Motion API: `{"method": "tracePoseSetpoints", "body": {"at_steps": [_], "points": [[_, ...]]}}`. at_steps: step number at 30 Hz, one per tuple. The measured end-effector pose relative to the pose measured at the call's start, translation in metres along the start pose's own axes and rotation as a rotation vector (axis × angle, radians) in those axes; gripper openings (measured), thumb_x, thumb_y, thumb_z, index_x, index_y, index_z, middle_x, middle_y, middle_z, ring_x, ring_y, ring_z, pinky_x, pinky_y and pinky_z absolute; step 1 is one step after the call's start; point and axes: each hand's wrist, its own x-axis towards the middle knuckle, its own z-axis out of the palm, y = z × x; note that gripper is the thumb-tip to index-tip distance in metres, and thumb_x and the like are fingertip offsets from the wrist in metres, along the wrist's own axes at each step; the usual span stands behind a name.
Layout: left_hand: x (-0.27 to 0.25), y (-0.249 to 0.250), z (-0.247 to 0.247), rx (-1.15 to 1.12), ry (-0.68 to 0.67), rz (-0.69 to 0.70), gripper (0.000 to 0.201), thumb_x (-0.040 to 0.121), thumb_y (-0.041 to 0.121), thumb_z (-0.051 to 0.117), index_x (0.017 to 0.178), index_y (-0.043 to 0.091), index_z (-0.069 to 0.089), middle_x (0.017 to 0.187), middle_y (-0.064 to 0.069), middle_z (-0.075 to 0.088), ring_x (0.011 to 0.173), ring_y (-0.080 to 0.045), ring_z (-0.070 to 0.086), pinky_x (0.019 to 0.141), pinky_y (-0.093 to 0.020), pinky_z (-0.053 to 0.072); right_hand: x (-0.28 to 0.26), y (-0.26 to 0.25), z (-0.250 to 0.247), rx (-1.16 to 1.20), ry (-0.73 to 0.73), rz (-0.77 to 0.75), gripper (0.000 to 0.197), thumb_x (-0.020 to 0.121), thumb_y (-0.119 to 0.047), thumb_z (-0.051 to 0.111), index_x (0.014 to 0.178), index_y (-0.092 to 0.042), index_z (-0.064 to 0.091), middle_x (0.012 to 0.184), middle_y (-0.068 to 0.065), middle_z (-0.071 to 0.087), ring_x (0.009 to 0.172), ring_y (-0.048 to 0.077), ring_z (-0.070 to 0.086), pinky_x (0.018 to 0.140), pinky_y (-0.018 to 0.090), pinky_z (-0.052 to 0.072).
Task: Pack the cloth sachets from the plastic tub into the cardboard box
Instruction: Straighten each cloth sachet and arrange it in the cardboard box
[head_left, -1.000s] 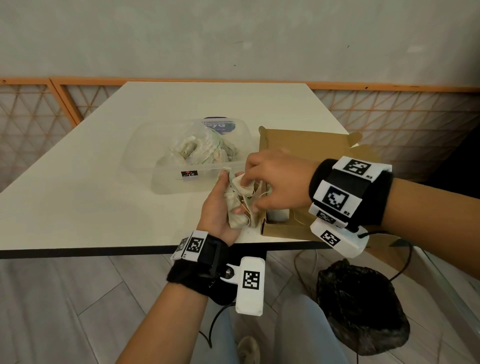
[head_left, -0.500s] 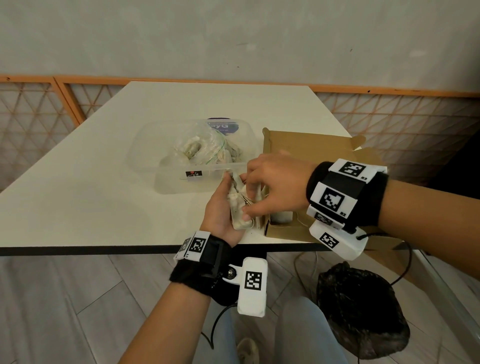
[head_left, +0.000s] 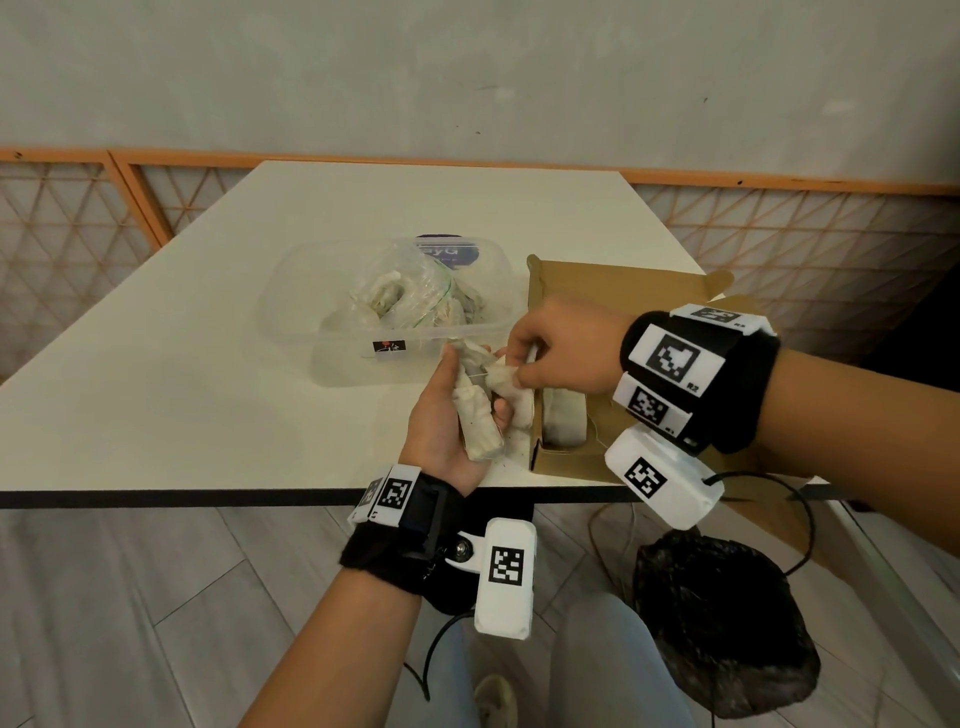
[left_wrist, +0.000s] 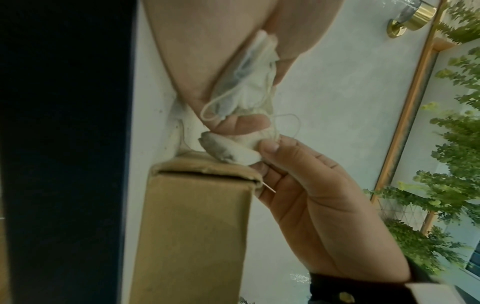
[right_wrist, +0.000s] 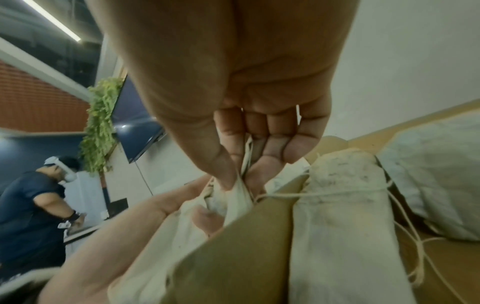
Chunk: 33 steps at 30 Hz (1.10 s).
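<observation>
My left hand (head_left: 457, 410) grips a small bundle of off-white cloth sachets (head_left: 475, 421) above the table's front edge, just left of the open cardboard box (head_left: 623, 283). Thumb and forefinger of my right hand (head_left: 522, 364) pinch the gathered top of one sachet (head_left: 501, 379) of that bundle, right at the box's left wall. The left wrist view shows this pinched sachet (left_wrist: 233, 151) over the box corner (left_wrist: 197, 226). Two sachets (right_wrist: 340, 216) lie inside the box. The clear plastic tub (head_left: 311, 291) holds more sachets, partly inside a clear bag (head_left: 400, 296).
The tub stands left of the box on a white table (head_left: 182, 389). A black bag (head_left: 722, 629) and cables sit on the floor under the box side. My knees are below the table edge. Another person (right_wrist: 33, 205) stands far off in the right wrist view.
My right hand has drawn one sachet a little to the right, away from the bundle and toward the box. The left hand keeps its grip in about the same place.
</observation>
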Motion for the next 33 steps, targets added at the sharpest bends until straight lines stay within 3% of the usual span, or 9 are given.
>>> {"method": "tracePoseSetpoints", "body": {"at_steps": [7, 11, 14, 16, 20, 25, 28, 31, 33], "points": [[-0.003, -0.003, 0.005, 0.107, -0.031, -0.019, 0.042, 0.097, 0.043, 0.041, 0.089, 0.015, 0.072, 0.08, -0.002, 0.066, 0.062, -0.011, 0.055, 0.042, -0.015, 0.041, 0.005, 0.014, -0.007, 0.193, 0.174, 0.069, 0.011, 0.084, -0.018, 0.065, 0.093, -0.012, 0.068, 0.066, -0.013, 0.051, 0.058, 0.002, 0.046, 0.051, 0.008, 0.035], [-0.001, -0.003, 0.001, 0.108, -0.058, -0.072, 0.033, 0.087, 0.044, 0.057, 0.105, 0.016, 0.059, 0.084, 0.001, 0.057, 0.045, -0.009, 0.049, 0.041, -0.016, 0.041, 0.008, 0.024, -0.01, 0.244, 0.221, 0.116, 0.012, 0.083, -0.018, 0.066, 0.093, -0.01, 0.067, 0.067, -0.009, 0.051, 0.059, 0.004, 0.045, 0.056, 0.016, 0.036], [-0.002, -0.004, 0.002, 0.103, -0.103, -0.053, 0.024, 0.084, 0.037, 0.057, 0.091, 0.017, 0.069, 0.075, 0.003, 0.061, 0.044, -0.005, 0.045, 0.034, -0.013, 0.034, 0.01, 0.027, -0.008, 0.301, 0.235, 0.124, 0.013, 0.082, -0.017, 0.068, 0.093, -0.01, 0.067, 0.068, -0.007, 0.054, 0.06, 0.007, 0.049, 0.061, 0.022, 0.042], [-0.001, -0.005, 0.004, 0.128, -0.106, -0.023, 0.028, 0.086, 0.034, 0.055, 0.098, 0.012, 0.065, 0.082, -0.003, 0.059, 0.042, -0.004, 0.044, 0.032, -0.012, 0.031, 0.01, 0.028, -0.007, 0.335, 0.228, 0.118, 0.012, 0.081, -0.016, 0.069, 0.092, -0.011, 0.067, 0.067, -0.005, 0.057, 0.06, 0.008, 0.052, 0.066, 0.025, 0.046], [0.002, -0.006, 0.005, 0.185, -0.001, 0.06, 0.03, 0.093, 0.029, 0.048, 0.104, 0.004, 0.059, 0.089, -0.012, 0.057, 0.051, -0.007, 0.051, 0.032, -0.012, 0.032, 0.01, 0.03, -0.005, 0.426, 0.209, 0.113, 0.011, 0.086, -0.009, 0.059, 0.093, -0.009, 0.068, 0.067, -0.003, 0.062, 0.06, 0.001, 0.059, 0.061, 0.012, 0.048], [0.0, -0.007, 0.006, 0.211, 0.043, 0.124, 0.027, 0.098, 0.026, 0.044, 0.1, 0.004, 0.06, 0.084, -0.011, 0.06, 0.064, -0.009, 0.06, 0.033, -0.011, 0.032, 0.01, 0.04, -0.006, 0.573, 0.279, 0.11, 0.022, 0.087, 0.001, 0.051, 0.081, -0.016, 0.062, 0.07, 0.006, 0.059, 0.061, 0.006, 0.063, 0.059, 0.015, 0.052], [0.001, -0.007, 0.005, 0.207, 0.037, 0.134, 0.025, 0.097, 0.025, 0.045, 0.099, 0.005, 0.06, 0.083, -0.01, 0.06, 0.068, -0.011, 0.059, 0.034, -0.012, 0.032, 0.009, 0.044, -0.007, 0.626, 0.26, 0.115, 0.027, 0.085, 0.007, 0.054, 0.092, -0.019, 0.057, 0.06, 0.005, 0.046, 0.057, 0.01, 0.064, 0.061, 0.023, 0.052], [0.001, -0.007, 0.005, 0.199, 0.023, 0.14, 0.025, 0.098, 0.025, 0.044, 0.1, 0.005, 0.059, 0.088, -0.011, 0.058, 0.061, -0.008, 0.062, 0.033, -0.011, 0.032, 0.007, 0.044, -0.008, 0.629, 0.194, 0.125, 0.037, 0.084, 0.009, 0.054, 0.111, -0.017, 0.055, 0.046, -0.008, 0.048, 0.059, 0.014, 0.063, 0.06, 0.025, 0.052], [0.001, -0.007, 0.005, 0.201, 0.013, 0.136, 0.026, 0.098, 0.025, 0.043, 0.1, 0.005, 0.059, 0.088, -0.011, 0.057, 0.057, -0.006, 0.06, 0.033, -0.011, 0.032, 0.007, 0.043, -0.008, 0.585, 0.155, 0.126, 0.029, 0.086, 0.004, 0.056, 0.11, -0.012, 0.06, 0.053, -0.007, 0.056, 0.059, 0.011, 0.062, 0.062, 0.023, 0.053]]}}
